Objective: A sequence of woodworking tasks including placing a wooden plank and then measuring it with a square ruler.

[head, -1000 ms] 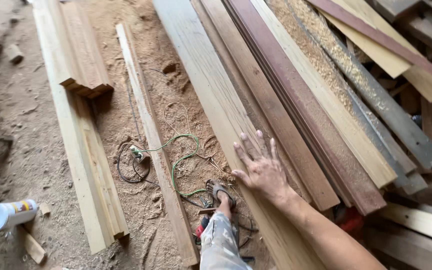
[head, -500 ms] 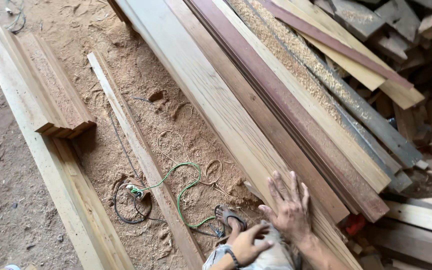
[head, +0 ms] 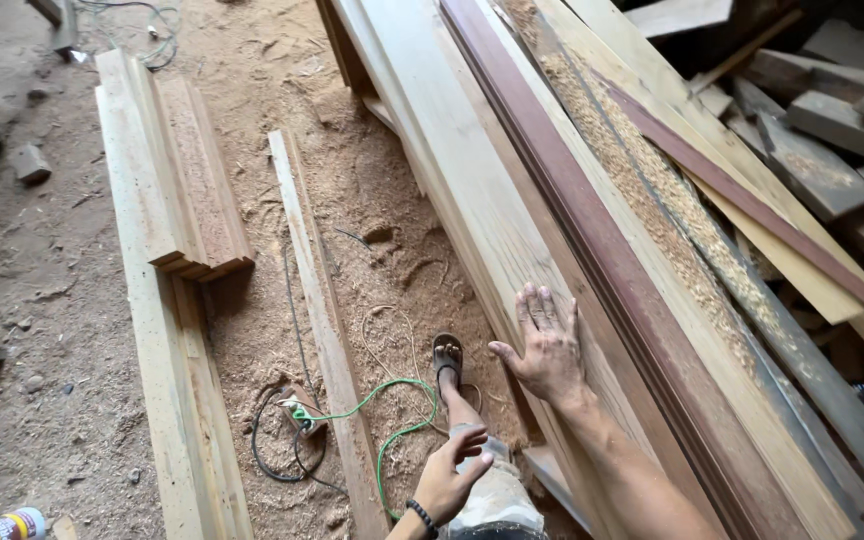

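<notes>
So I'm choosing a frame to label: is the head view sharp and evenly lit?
Head view: mostly sharp, the right hand flat on the pale plank is crisp; the left hand looks slightly soft. Light is soft and even, no glare; the scrap wood pile at upper right falls into shadow.

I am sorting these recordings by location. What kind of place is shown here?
Most likely a carpentry or sawmill workshop. Long planks lie stacked at a slant, sawdust covers the floor, and offcuts are piled nearby. The right hand rests flat on a plank.
</notes>
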